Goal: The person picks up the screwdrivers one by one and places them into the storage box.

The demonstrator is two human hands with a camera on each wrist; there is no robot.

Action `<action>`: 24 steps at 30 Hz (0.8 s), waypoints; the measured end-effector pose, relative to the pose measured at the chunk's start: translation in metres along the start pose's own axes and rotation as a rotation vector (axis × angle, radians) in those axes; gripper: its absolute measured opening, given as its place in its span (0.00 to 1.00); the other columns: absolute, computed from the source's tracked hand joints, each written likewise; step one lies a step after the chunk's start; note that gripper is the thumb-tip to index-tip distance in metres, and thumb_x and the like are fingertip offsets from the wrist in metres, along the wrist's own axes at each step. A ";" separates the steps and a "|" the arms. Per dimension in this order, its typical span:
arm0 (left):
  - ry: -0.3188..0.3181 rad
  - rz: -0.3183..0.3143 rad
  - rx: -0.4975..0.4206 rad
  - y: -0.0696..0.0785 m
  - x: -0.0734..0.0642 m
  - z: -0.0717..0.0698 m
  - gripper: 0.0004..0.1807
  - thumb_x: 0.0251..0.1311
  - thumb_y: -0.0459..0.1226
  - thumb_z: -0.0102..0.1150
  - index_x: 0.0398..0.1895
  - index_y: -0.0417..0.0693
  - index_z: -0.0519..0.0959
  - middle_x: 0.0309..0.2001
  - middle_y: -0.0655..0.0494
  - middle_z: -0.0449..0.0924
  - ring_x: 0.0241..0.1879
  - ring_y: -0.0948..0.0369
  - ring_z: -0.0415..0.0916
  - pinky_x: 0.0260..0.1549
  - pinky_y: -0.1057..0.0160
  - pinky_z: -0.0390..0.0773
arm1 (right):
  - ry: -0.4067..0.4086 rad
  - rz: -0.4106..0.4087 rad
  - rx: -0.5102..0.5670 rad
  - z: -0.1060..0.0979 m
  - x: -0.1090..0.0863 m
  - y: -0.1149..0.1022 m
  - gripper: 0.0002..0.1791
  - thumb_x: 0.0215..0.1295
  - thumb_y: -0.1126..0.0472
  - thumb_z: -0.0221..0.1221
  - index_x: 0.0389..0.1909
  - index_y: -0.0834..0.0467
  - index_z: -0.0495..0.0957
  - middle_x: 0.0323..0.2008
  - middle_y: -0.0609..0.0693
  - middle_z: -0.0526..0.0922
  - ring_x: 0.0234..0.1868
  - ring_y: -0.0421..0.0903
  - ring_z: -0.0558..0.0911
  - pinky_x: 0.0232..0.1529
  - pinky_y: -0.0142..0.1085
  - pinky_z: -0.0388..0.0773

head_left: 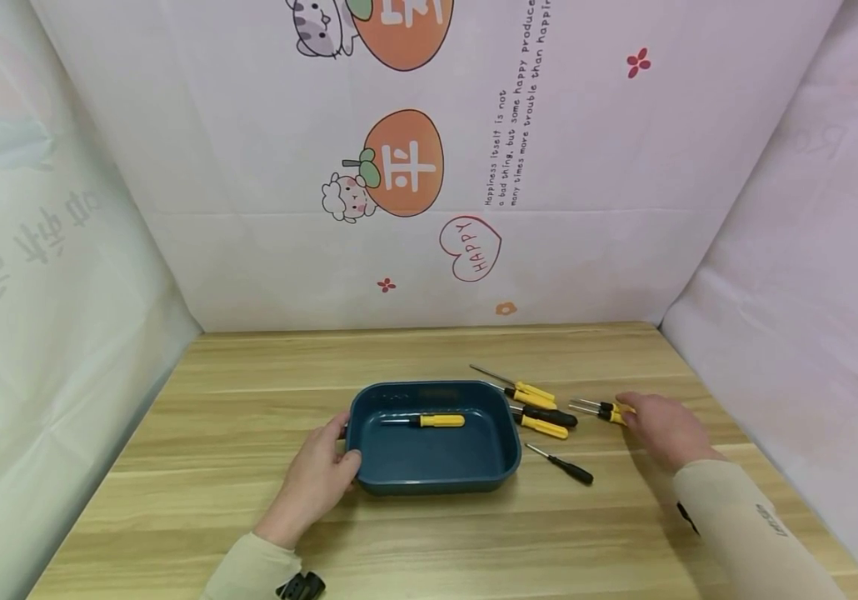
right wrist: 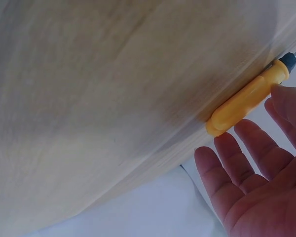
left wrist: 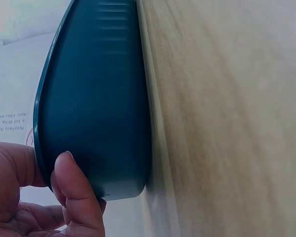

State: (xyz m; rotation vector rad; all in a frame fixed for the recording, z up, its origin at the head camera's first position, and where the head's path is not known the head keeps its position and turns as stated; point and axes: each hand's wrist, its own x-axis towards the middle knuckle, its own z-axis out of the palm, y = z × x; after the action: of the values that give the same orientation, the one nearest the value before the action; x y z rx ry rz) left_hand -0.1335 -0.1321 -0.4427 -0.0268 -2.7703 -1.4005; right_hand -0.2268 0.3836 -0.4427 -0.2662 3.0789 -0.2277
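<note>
Left fingers (left wrist: 79, 192) grip the tray (left wrist: 96, 98); right fingers (right wrist: 259, 143), unclosed, meet a yellow screwdriver (right wrist: 244, 101). Only the head view shows the heart (head_left: 471, 248) reading "HAPPY".

Tray (head_left: 435, 485) was finished in dark teal. Screwdriver within it (head_left: 440, 421) was handled in yellow and collared in black, as were rightmost screwdrivers (head_left: 607, 411); lone screwdriver (head_left: 576, 472) was handled in black. Tabletop (head_left: 182, 467) was patterned in pale-brown woodgrain. White backdrop (head_left: 249, 200) was printed with orange fruit (head_left: 406, 187) and red heart (head_left: 470, 248).
</note>
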 end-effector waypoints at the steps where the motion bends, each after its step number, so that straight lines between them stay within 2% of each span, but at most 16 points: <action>1: 0.000 -0.001 0.001 0.000 0.000 0.000 0.36 0.64 0.32 0.54 0.78 0.36 0.63 0.64 0.37 0.75 0.20 0.63 0.76 0.25 0.65 0.80 | 0.000 0.002 0.000 0.000 0.000 0.000 0.24 0.76 0.58 0.57 0.70 0.60 0.74 0.60 0.69 0.81 0.56 0.73 0.81 0.49 0.66 0.80; 10: 0.001 -0.007 0.002 0.001 0.000 0.000 0.36 0.64 0.32 0.54 0.78 0.37 0.63 0.64 0.37 0.74 0.19 0.63 0.76 0.24 0.65 0.79 | -0.012 0.021 0.010 0.001 0.002 0.002 0.23 0.76 0.57 0.57 0.68 0.60 0.76 0.60 0.69 0.81 0.57 0.74 0.80 0.51 0.67 0.79; 24: 0.004 0.000 -0.007 0.001 0.000 0.000 0.36 0.64 0.32 0.54 0.78 0.37 0.64 0.63 0.38 0.75 0.19 0.63 0.76 0.24 0.64 0.78 | -0.010 0.001 -0.003 0.000 0.002 0.002 0.20 0.75 0.59 0.58 0.64 0.62 0.78 0.54 0.69 0.84 0.53 0.73 0.82 0.50 0.66 0.79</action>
State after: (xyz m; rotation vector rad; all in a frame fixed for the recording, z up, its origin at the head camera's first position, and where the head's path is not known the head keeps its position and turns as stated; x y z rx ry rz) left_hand -0.1329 -0.1314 -0.4416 -0.0241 -2.7616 -1.4091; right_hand -0.2289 0.3857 -0.4427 -0.2656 3.0692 -0.2210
